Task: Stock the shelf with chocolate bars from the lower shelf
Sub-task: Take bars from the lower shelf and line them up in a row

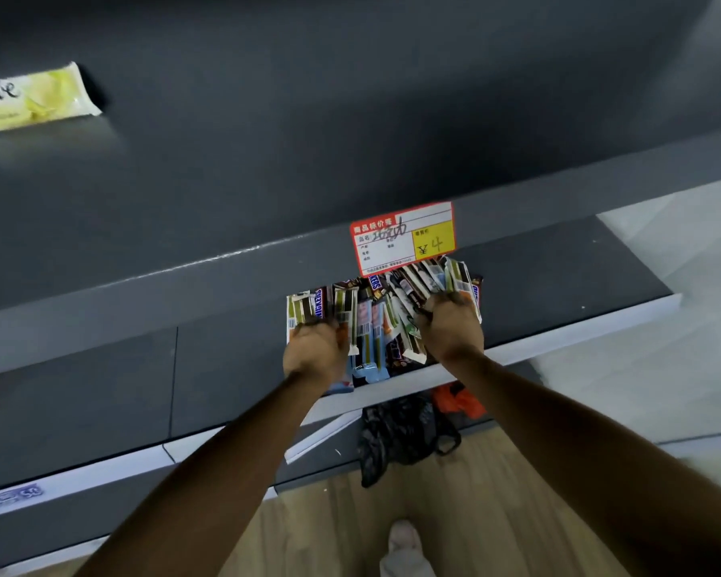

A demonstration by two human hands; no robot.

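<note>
Down on the lower shelf [558,281], a heap of bars [373,322] lies just under the front lip of the upper shelf [267,168], right of centre. Both arms reach forward into it. The left hand [315,351] has its fingers curled round a bunch at the left of the heap, with the wrappers standing up past its knuckles. The right hand [450,326] grips another bunch at the right side, and those bars fan out toward the far right. Between the two hands more bars lie loose, some brown, some pale blue, their ends pointing toward the near edge of the shelf. How many bars each hand holds cannot be told. A price tag [404,239], red-bordered with a yellow field marked ¥4, hangs on the upper shelf's front edge, just above the heap and partly over it. The upper shelf is dark grey, and one pale yellow Dove bar [34,97] lies flat at its far left, well apart from the hands. Below the lower shelf a crumpled black bag [400,435] rests on the wood floor [496,514], with an orange bag [458,399] beside it on the right. A light shoe [404,539] shows at the near edge.
</note>
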